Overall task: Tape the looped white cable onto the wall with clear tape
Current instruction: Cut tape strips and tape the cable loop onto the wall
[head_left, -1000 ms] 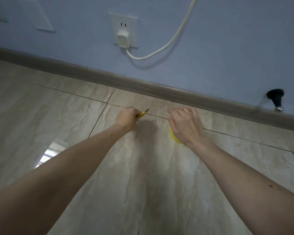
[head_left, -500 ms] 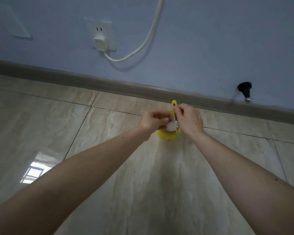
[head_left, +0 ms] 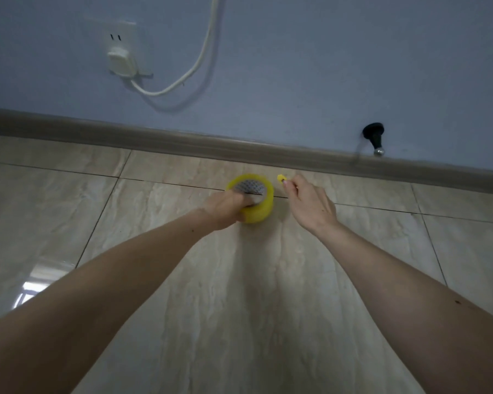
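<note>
A white cable (head_left: 202, 52) runs down the blue wall (head_left: 296, 66) and curves left into a white plug (head_left: 119, 61) seated in a wall socket (head_left: 120, 38). Over the tiled floor, my left hand (head_left: 225, 206) grips a yellowish roll of tape (head_left: 256, 199), fingers reaching into its core. Just to the right, my right hand (head_left: 308, 203) pinches a small yellow tool (head_left: 281, 178), whose tip sticks out above the fingers. Most of that tool is hidden in the hand.
A grey skirting board (head_left: 239, 146) runs along the foot of the wall. A black door stopper (head_left: 374, 136) sticks out of the wall at the right. Glossy beige floor tiles (head_left: 239, 280) lie below my arms.
My hands have drawn apart: the left now holds the tape roll alone, the right has moved right with the yellow tool. The view has shifted, bringing the socket closer to centre.
</note>
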